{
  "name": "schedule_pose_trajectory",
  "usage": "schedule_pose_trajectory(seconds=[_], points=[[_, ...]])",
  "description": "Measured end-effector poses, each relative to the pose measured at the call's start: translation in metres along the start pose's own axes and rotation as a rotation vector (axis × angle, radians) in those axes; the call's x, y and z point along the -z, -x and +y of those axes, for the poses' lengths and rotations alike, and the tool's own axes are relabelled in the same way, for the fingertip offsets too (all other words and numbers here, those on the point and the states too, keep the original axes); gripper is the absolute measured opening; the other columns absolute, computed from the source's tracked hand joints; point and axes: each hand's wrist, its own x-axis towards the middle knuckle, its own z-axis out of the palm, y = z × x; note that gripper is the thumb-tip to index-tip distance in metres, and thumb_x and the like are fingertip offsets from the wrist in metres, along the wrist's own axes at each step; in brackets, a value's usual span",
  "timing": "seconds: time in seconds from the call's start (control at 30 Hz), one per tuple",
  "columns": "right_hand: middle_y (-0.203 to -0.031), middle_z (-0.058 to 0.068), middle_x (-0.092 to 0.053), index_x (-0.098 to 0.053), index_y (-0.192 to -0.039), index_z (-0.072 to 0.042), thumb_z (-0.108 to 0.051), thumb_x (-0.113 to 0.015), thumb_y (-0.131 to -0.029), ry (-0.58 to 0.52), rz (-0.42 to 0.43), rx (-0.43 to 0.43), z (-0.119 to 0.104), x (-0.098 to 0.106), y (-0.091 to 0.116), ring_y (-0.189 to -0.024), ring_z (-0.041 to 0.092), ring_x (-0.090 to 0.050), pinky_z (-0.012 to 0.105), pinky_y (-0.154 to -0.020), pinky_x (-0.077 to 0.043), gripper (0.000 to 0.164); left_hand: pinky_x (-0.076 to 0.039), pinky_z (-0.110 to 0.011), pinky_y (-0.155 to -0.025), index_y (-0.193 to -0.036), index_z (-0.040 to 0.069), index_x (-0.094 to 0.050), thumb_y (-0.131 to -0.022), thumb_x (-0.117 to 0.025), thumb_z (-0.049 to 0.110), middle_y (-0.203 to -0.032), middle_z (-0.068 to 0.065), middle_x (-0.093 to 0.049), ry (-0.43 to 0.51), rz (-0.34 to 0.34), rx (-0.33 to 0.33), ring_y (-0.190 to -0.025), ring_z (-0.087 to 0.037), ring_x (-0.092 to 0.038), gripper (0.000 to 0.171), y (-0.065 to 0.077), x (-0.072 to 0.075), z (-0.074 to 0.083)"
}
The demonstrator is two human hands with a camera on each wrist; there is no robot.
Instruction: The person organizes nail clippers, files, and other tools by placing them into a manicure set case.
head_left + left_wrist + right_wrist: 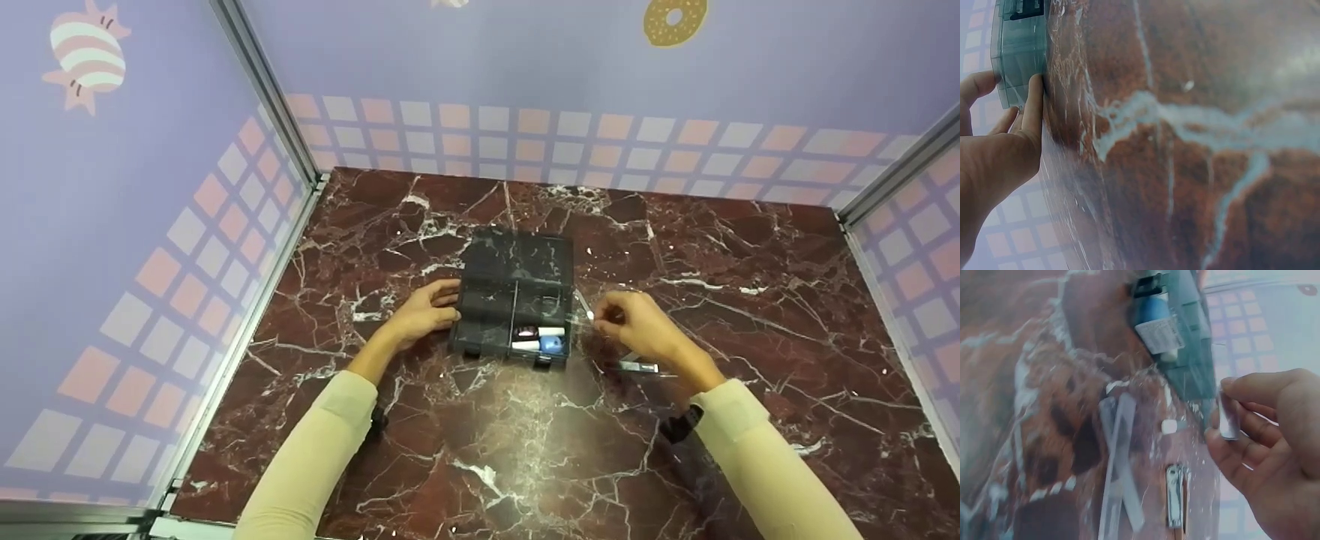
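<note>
A dark translucent plastic box (484, 322) stands with its lid (517, 257) folded back, a divider splitting it in two. Its right compartment holds a blue nail polish bottle (552, 344) and a dark nail polish bottle (526, 333) with a white cap. Against the box's left wall rests my left hand (421, 313), fingers fairly straight. To the right of the box my right hand (639, 324) pinches a small, flat, silvery piece (1229, 417) between thumb and fingers; its exact kind is unclear. Below that hand lies a nail clipper (1174, 496).
Two crossed, pale flat strips (1120, 464) lie on the table near the nail clipper. A small white-tipped item (1170, 426) is beside the box. The dark red marbled tabletop (480, 450) is bounded by patterned panels (525, 67) at the back and sides.
</note>
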Motion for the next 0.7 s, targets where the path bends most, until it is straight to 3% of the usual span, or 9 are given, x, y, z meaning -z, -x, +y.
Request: schedule_pose_trajectory(seconds=[0.13,0.27,0.47,0.7], points=[[-0.090,0.004,-0.073,-0.072,-0.091,-0.007,0.001,-0.079,-0.090,-0.005,0.058,0.033,-0.005,-0.011,-0.017,-0.082,0.019,-0.067,0.040,-0.078,-0.061,0.011,-0.046,-0.052,-0.115,-0.163,-0.003,-0.031,-0.098,-0.058,-0.008,-0.163,-0.026,-0.038,0.008,0.002,0.000,-0.150,-0.039,-0.041,0.071,0.001,0.000,0.001],[-0.089,0.004,-0.073,-0.073,-0.092,-0.006,0.001,-0.079,-0.091,-0.020,0.098,0.039,-0.010,-0.023,-0.035,-0.080,0.019,-0.067,0.037,-0.076,-0.060,0.009,-0.046,-0.053,-0.115,-0.163,-0.003,-0.032,-0.098,-0.058,-0.008,-0.163,-0.026,-0.038,0.004,0.000,-0.001,-0.150,-0.039,-0.041,0.071,0.001,0.000,0.002],[-0.088,0.005,-0.072,-0.073,-0.092,-0.006,-0.002,-0.078,-0.093,-0.006,0.091,0.055,-0.019,-0.037,-0.057,-0.078,0.018,-0.065,0.036,-0.073,-0.057,0.007,-0.047,-0.052,-0.114,-0.162,-0.004,-0.033,-0.097,-0.059,-0.009,-0.163,-0.026,-0.039,0.012,0.004,-0.005,-0.149,-0.039,-0.042,0.071,0.001,-0.001,0.001],[-0.089,0.007,-0.071,-0.072,-0.094,-0.005,-0.006,-0.079,-0.094,-0.006,0.097,0.056,-0.020,-0.047,-0.064,-0.077,0.022,-0.066,0.036,-0.070,-0.055,0.007,-0.048,-0.051,-0.113,-0.163,-0.002,-0.033,-0.098,-0.059,-0.008,-0.163,-0.024,-0.039,0.008,0.005,0.004,-0.149,-0.038,-0.043,0.070,0.002,-0.001,0.001]])
